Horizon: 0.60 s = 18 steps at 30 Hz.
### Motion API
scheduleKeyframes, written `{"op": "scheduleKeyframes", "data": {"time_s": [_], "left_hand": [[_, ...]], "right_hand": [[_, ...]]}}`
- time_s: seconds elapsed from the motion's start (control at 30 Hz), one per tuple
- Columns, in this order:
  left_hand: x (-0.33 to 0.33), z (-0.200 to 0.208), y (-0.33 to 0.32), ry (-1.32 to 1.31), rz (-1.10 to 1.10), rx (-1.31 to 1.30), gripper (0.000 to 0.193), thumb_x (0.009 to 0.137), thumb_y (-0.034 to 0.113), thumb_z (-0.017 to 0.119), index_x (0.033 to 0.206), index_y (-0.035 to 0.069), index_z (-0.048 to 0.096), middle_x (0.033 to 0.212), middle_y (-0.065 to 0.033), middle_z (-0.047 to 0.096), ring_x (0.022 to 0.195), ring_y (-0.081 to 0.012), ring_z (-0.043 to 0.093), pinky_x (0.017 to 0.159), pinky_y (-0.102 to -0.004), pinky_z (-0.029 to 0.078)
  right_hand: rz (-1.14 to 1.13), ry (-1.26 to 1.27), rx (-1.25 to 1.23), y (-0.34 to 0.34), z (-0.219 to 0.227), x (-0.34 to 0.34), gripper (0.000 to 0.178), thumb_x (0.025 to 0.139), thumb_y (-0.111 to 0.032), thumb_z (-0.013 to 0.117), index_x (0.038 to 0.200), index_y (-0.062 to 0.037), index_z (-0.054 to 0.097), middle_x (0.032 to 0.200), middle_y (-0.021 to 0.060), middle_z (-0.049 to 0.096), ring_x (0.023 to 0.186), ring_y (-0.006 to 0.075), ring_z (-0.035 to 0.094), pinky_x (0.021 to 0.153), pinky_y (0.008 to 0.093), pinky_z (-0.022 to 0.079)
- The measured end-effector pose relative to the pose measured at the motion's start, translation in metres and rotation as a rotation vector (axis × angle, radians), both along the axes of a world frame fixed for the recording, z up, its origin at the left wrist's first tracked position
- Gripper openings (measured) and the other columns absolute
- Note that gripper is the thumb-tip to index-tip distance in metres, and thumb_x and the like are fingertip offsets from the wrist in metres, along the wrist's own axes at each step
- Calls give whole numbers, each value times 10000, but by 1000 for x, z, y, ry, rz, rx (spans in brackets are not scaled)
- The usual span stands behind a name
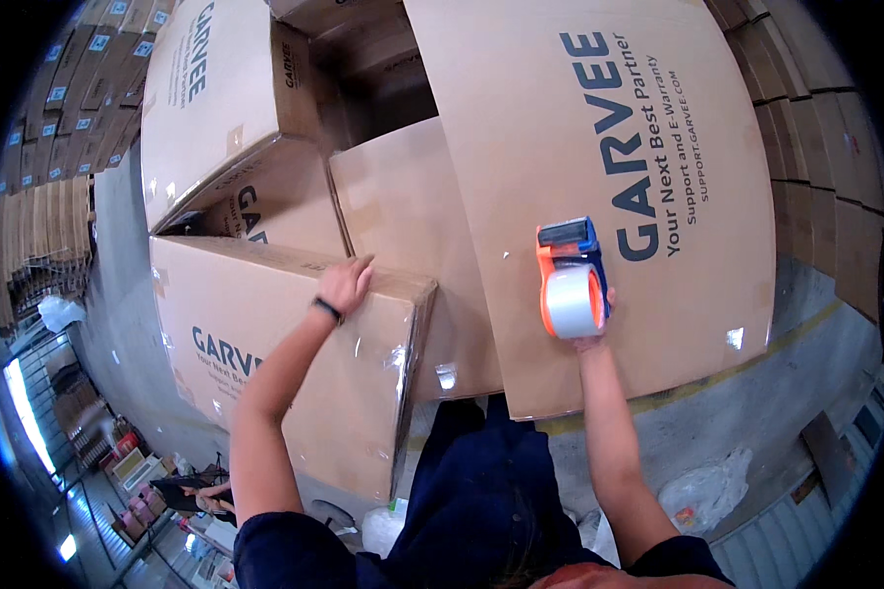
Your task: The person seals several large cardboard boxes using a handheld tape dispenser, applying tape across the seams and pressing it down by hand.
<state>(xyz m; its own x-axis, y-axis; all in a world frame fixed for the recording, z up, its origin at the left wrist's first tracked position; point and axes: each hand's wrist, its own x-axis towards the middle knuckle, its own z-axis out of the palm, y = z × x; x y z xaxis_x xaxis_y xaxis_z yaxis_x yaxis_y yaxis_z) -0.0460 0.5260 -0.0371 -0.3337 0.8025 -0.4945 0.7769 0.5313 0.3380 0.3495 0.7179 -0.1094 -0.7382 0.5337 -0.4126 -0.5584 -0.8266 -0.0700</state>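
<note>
One view, from the head: rests the left hand (344, 285), loosely uncurled, on the edge of a box (349, 398). Grips a tape dispenser (572, 294) in the right hand (591, 343), with a second box (580, 177) beneath that hand.

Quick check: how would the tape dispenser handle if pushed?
The tape dispenser is probably stiff, its frame looking rigid. The thick roll likely weights the end by the right hand; being round, it may turn.
</note>
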Motion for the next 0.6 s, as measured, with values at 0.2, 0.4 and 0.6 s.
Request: {"op": "scheduleKeyframes", "data": {"time_s": [0.2, 0.4, 0.6], "left_hand": [[5, -2, -23, 241, -96, 427, 185, 801, 197, 441, 760, 115, 602, 692, -46, 534, 684, -235, 511, 668, -364, 364], [9, -1, -20, 212, -85, 412, 185, 797, 198, 441, 730, 125, 598, 709, -36, 553, 682, -228, 520, 664, -359, 364], [3, -4, -28, 196, -85, 363, 178, 791, 191, 452, 736, 123, 607, 714, -34, 563, 683, -217, 527, 673, -362, 362]], "right_hand": [[65, -104, -10, -3, 16, -9, 781, 730, -571, 557, 1281, -45, 386, 1261, 145, 464, 1110, 298, 494, 923, 459, 419], [175, 17, 56, 5, 46, -19, 801, 731, -616, 544, 1299, -74, 383, 1260, 129, 473, 1090, 295, 515, 904, 452, 440], [178, -60, 36, 4, 43, -25, 890, 674, -593, 616, 1315, -43, 336, 1295, 165, 422, 1122, 307, 489, 918, 454, 437]]}}
